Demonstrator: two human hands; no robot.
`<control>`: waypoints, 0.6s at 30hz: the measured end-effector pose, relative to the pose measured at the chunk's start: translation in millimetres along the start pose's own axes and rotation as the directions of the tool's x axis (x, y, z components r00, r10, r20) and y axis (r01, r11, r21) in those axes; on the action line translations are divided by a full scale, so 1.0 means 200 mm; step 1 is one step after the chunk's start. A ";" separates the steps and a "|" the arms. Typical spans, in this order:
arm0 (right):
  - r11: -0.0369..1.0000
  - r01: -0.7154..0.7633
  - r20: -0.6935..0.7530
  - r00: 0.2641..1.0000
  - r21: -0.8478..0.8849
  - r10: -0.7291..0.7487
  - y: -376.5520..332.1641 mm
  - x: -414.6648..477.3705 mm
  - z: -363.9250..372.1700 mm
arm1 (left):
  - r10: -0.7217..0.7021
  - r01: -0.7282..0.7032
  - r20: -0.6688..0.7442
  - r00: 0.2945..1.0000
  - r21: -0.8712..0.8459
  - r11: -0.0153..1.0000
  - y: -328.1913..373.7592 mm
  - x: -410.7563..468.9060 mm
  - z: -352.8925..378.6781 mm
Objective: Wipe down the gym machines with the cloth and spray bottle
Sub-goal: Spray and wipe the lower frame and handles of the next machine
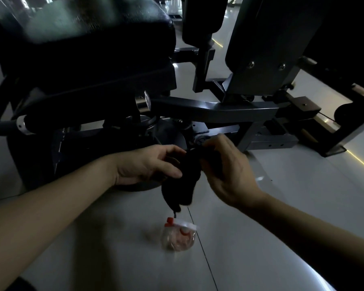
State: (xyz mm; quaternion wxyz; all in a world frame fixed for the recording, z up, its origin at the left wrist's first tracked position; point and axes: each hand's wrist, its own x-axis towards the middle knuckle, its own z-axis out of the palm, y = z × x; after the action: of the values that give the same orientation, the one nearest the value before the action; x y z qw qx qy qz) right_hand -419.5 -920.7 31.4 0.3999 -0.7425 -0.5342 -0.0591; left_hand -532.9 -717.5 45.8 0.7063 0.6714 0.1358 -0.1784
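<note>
Head: cloth (179, 186) in both hands (144, 164) (231, 172)

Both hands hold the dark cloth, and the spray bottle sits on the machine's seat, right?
Not quite. The head view shows the left hand and right hand holding the cloth, but the spray bottle is on the floor below it.

I make out the spray bottle (178, 236) on the floor only as a blur, its label unreadable. The dark cloth (183, 183) hides the right hand's (229, 173) fingertips. The machine's seat pad (82, 38) runs off the top edge.
</note>
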 end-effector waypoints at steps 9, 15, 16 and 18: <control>0.939 -0.232 -0.105 0.959 0.254 0.265 0.06 0.08 -0.05 | 0.084 -0.022 -0.172 0.982 0.335 0.942 -0.02 0.06 0.04; 0.886 -0.412 -0.029 0.904 0.214 0.428 0.11 0.12 0.05 | 0.225 -0.084 -0.491 0.841 0.292 0.953 -0.09 0.13 0.01; 0.908 -0.395 0.038 0.918 0.137 0.394 0.10 0.11 0.10 | 0.228 -0.085 -0.504 0.833 0.290 0.953 -0.11 0.14 0.01; 0.956 -0.210 0.169 0.954 -0.204 0.246 0.12 0.09 0.20 | 0.221 -0.089 -0.512 0.830 0.269 0.959 -0.13 0.16 0.00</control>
State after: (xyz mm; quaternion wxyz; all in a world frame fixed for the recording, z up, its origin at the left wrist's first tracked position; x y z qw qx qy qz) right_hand -404.8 -883.7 1.1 0.2803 -0.8353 -0.4729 0.0108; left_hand -515.1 -721.6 8.3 0.5680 0.7815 0.2508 0.0602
